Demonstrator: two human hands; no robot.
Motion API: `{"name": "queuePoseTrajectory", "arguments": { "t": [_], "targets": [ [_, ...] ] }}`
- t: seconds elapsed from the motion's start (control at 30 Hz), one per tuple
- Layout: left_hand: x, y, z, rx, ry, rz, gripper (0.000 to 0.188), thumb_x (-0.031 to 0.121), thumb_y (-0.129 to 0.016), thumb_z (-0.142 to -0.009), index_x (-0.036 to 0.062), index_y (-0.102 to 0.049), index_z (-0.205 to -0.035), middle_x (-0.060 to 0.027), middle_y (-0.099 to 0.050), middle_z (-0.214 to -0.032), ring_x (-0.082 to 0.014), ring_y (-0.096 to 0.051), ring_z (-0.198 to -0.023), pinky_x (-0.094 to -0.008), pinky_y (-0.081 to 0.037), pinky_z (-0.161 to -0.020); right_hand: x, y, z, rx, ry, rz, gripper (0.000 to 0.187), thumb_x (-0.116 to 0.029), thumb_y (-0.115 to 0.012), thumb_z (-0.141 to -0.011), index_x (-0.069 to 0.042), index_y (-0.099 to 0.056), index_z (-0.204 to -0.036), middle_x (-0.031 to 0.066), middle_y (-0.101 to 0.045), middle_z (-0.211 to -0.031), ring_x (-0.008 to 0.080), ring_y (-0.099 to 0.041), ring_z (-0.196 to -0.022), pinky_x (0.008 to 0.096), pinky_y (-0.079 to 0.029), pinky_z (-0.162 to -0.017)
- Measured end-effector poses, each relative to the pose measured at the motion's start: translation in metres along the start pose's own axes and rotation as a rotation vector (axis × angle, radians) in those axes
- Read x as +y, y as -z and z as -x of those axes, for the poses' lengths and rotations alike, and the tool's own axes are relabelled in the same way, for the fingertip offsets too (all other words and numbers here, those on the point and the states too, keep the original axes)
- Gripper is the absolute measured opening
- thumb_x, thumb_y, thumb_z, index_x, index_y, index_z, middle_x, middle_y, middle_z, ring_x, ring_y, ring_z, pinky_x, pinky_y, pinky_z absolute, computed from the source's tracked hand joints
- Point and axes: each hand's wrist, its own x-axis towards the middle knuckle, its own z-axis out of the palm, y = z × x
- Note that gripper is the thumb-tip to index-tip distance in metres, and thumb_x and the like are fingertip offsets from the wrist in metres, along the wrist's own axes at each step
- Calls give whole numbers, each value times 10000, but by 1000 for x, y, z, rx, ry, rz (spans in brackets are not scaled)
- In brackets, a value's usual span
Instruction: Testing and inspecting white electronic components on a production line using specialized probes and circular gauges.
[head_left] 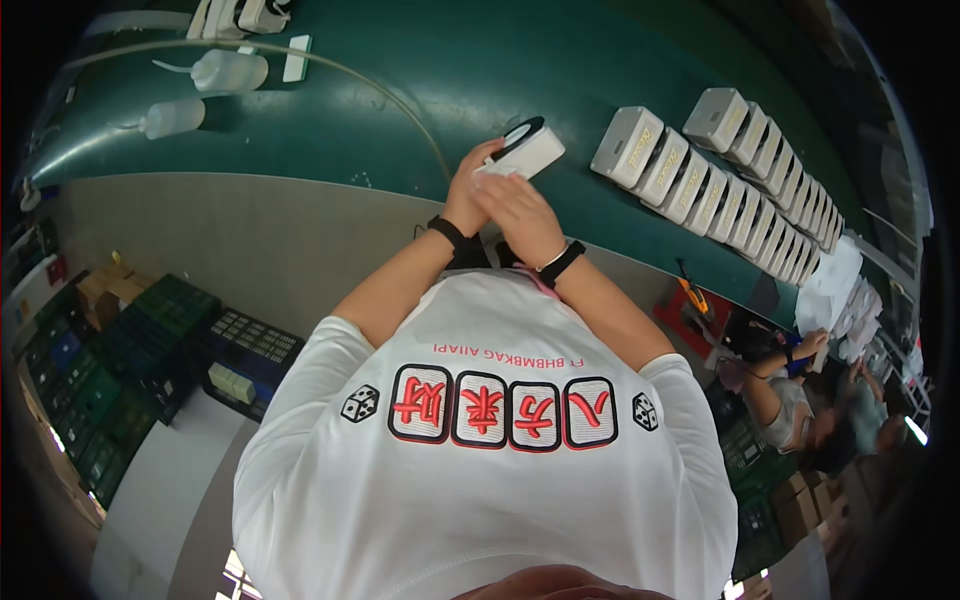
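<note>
1. Where the green belt [420,90] curves past, the small white box [528,150] with a dark ring on top sits at the fingertips of both hands, its long axis slanting far-right.
2. The left hand [468,190] grasps its near-left end.
3. The right hand [520,215] overlaps it, fingers clenched; whether it grips the box, I cannot tell.

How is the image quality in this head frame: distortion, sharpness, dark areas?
Head view: strong fisheye, the green conveyor belt bows into an arc and the corners go black; the left hand and right hand on the small white box are reasonably sharp, as is the row of grey boxes; the co-worker near the right rim is dimmer and smeared.
</note>
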Motion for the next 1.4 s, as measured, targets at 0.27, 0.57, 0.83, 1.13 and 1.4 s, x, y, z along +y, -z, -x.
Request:
{"name": "queuePoseTrajectory", "arguments": {
  "t": [0.27, 0.57, 0.83, 1.13, 1.4],
  "targets": [
    [25, 1, -1, 22, 38, 0, 527, 45, -709, -773, 36, -537, -1271, -151, -575, -1303, -330, -557, -1207, -382, -440, -1030, 30, 12, -4, 44, -93, 99, 401, 3, -541, -849, -83, -618, -1233, 132, -595, -1318, 276, -570, -1221, 454, -439, -1048],
    [12, -12, 2, 42, 88, 112, 551, 13, -715, -747, 21, -530, -1266, -170, -578, -1284, -351, -560, -1187, -380, -445, -1021, 40, 2, 9, -17, -103, 42, 396, 39, -518, -847, -72, -631, -1210, 145, -599, -1310, 314, -582, -1204, 454, -444, -1042],
    [8, -13, 4, 36, 48, 8, 561, 4, -708, -736, 42, -534, -1268, -175, -590, -1249, -339, -574, -1162, -382, -455, -993, 23, -6, 10, -58, 6, 28, 413, 57, -508, -847, -82, -633, -1216, 115, -614, -1304, 292, -589, -1199, 433, -452, -1037],
    [84, 16, -3, 150, -7, 18, 574, 60, -783, -696, 58, -591, -1237, -136, -651, -1158, -292, -638, -1062, -361, -507, -919, 44, 73, -22, 415, -545, -303, 282, 5, -572, -907, -28, -650, -1176, 125, -660, -1212, 287, -641, -1115, 342, -485, -961],
    [171, 57, 11, 206, -188, 22, 545, 78, -811, -674, 41, -627, -1185, -132, -664, -1143, -275, -658, -1020, -354, -523, -893, -41, 127, -31, 560, -328, -440, 270, -28, -596, -908, -27, -651, -1173, 131, -652, -1208, 334, -606, -1159, 364, -463, -993]
  ]
}}
